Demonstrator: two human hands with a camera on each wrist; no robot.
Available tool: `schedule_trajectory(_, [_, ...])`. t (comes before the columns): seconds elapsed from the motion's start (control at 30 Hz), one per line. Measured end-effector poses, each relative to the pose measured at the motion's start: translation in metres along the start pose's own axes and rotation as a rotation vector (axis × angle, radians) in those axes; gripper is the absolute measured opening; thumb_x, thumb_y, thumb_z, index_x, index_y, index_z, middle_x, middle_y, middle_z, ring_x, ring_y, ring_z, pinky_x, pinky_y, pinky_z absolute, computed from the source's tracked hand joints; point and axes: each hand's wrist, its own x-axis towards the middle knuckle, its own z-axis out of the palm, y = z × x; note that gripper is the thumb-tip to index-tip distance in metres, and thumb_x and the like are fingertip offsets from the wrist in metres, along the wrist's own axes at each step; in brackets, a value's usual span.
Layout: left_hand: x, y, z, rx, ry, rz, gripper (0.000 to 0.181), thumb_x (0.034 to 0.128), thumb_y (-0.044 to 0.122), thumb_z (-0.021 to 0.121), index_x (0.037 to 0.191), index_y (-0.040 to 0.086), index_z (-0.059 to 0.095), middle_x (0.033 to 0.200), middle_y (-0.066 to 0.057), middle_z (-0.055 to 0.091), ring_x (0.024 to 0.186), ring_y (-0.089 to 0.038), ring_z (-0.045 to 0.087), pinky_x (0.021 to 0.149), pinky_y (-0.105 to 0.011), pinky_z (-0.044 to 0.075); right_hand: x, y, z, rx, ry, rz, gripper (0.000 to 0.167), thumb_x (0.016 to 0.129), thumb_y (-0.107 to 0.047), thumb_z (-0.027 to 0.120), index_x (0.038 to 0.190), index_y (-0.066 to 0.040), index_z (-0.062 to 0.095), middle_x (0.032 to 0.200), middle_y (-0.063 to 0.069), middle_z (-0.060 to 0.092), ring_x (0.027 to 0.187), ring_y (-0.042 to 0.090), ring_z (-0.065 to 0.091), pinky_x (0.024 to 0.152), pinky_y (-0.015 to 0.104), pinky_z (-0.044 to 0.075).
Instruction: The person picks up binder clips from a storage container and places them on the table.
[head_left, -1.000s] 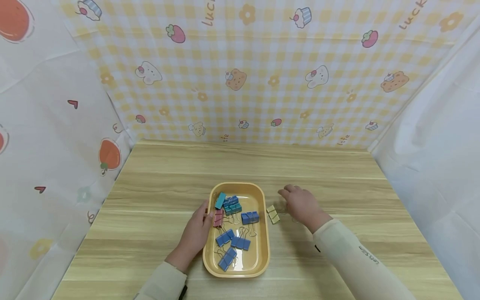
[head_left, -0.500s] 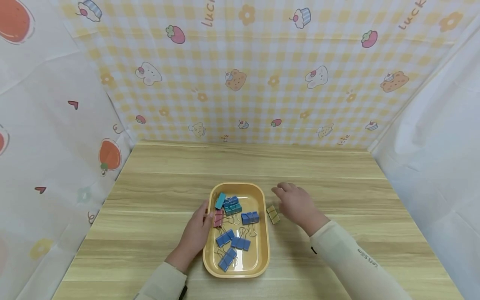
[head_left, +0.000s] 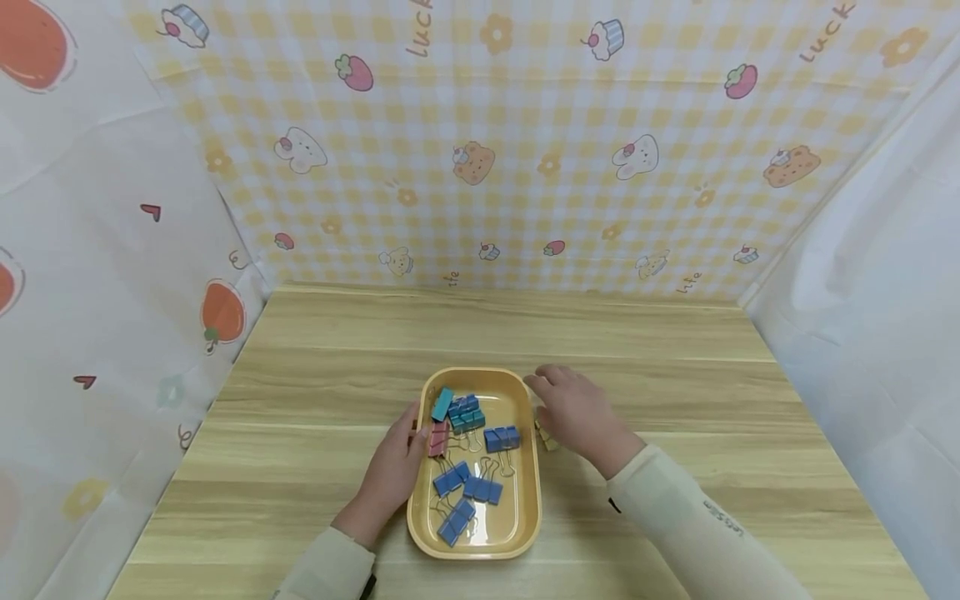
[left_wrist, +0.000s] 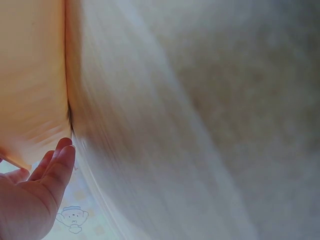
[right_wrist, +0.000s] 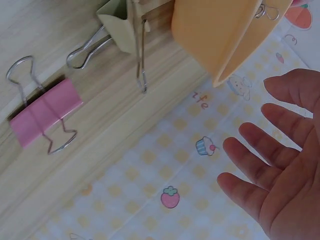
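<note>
My left hand (head_left: 388, 468) holds the left side of a yellow-orange tray (head_left: 534, 500), thumb at the rim. In the left wrist view its fingers lie along the tray's outer wall. Binder clips lie in the tray: several blue ones (head_left: 482, 490), teal ones (head_left: 442, 404) and a pink one (head_left: 438, 438). My right hand (head_left: 581, 417) hovers by the tray's right rim, fingers spread and holding nothing. Beneath it, a pale yellow binder clip (head_left: 551, 442) is partly covered. A pink binder clip (right_wrist: 46, 112) on the table shows in the right wrist view; the right hand or arm hides it from the head view.
The wood-grain table (head_left: 315, 375) meets a yellow checked cloth (head_left: 480, 208) at the back. White cloth hangs on the left (head_left: 112, 250) and right (head_left: 862, 292). Tray contents are out of sight in the left wrist view.
My right hand has moved left, over the pale yellow clip to the tray's right rim. The left hand and tray keep their place.
</note>
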Motion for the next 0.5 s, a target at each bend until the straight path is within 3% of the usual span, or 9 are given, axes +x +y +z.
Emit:
schedule_trajectory(0.17, [-0.001, -0.001, 0.001, 0.002, -0.006, -0.008, 0.052, 0.1049, 0.025, 0.041, 0.153, 0.009, 0.027, 0.135, -0.018, 0.05, 0.116, -0.035, 0.055, 0.093, -0.048, 0.051, 0.005, -0.01, 0.001, 0.026, -0.044, -0.014, 0.042, 0.085, -0.015, 0.07, 0.125, -0.007, 0.062, 0.12, 0.011, 0.061, 0.109, 0.028, 0.06, 0.089, 0.04, 0.053])
schedule_trajectory(0.33, [0.0, -0.002, 0.0, 0.02, -0.003, 0.0, 0.053, 0.105, 0.023, 0.041, 0.153, 0.006, 0.026, 0.142, -0.019, 0.045, 0.131, -0.038, 0.044, 0.104, -0.054, 0.039, 0.01, -0.018, 0.003, 0.067, -0.095, -0.038, 0.042, 0.087, -0.02, 0.071, 0.126, -0.008, 0.062, 0.123, 0.011, 0.06, 0.112, 0.028, 0.058, 0.094, 0.04, 0.05])
schedule_trajectory(0.5, [0.0, -0.001, 0.0, 0.027, -0.006, -0.005, 0.052, 0.105, 0.024, 0.041, 0.152, 0.007, 0.026, 0.14, -0.019, 0.047, 0.124, -0.037, 0.05, 0.099, -0.052, 0.045, 0.013, -0.023, 0.008, 0.116, -0.146, -0.049, 0.041, 0.09, -0.026, 0.068, 0.127, -0.008, 0.062, 0.124, 0.01, 0.06, 0.112, 0.025, 0.059, 0.095, 0.039, 0.05])
